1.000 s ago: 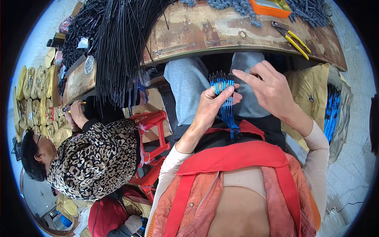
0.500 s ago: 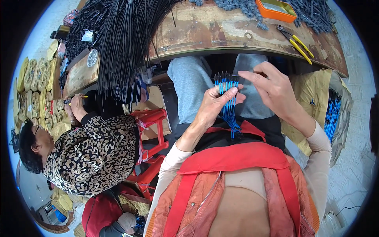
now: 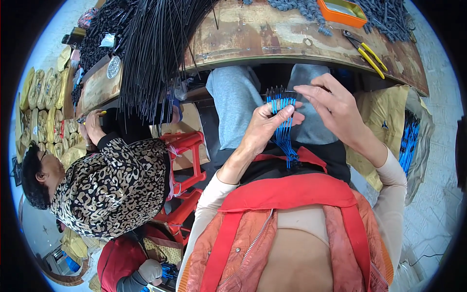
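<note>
My left hand (image 3: pixel 272 121) is closed around a fan of blue cords (image 3: pixel 283 132) with black tips, its thumb pressed across them. The tips stand up above the fingers, and the lower ends gather over my lap. At the right side of those tips, my right hand (image 3: pixel 335 104) is closed in a pinch on a thin, needle-like rod (image 3: pixel 290 91). The rod reaches the black tips; whether it passes through them is too small to tell.
Ahead is a worn wooden table (image 3: pixel 253 39) with yellow-handled pliers (image 3: pixel 365 53), an orange tray (image 3: pixel 343 19) and hanging black strands (image 3: pixel 151 63). More blue cords (image 3: pixel 409 141) lie in a sack at right. Left are a co-worker (image 3: pixel 116 190) and red stools (image 3: pixel 192 160).
My hands keep nearly the same hold, the rod still at the black tips. The view has shifted slightly. At lower left, another person's hand and blue cords show more.
</note>
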Motion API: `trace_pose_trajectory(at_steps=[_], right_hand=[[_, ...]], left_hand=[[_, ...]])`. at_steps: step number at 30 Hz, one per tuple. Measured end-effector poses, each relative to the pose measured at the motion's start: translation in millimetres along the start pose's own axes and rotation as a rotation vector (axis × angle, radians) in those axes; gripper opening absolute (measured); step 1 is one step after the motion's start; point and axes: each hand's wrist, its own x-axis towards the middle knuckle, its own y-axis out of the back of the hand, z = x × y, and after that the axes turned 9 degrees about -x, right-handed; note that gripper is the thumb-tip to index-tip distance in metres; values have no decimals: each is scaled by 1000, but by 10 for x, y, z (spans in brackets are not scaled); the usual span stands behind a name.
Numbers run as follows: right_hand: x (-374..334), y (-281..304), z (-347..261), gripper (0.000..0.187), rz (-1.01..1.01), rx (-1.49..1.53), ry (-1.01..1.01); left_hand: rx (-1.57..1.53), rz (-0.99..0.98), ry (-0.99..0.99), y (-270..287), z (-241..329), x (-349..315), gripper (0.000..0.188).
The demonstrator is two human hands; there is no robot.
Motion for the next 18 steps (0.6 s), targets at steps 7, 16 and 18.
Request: trace_pose_trajectory(at_steps=[7, 16, 18], right_hand=[[29, 3, 25, 43, 24, -58, 106], [90, -42, 89, 45, 11, 1, 183], [79, -37, 102, 44, 0, 26, 148]], left_hand=[[-30, -29, 16, -28, 76, -32, 42], [-53, -47, 24, 2, 93, -36, 40], [6, -68, 33, 1, 94, -17, 45]])
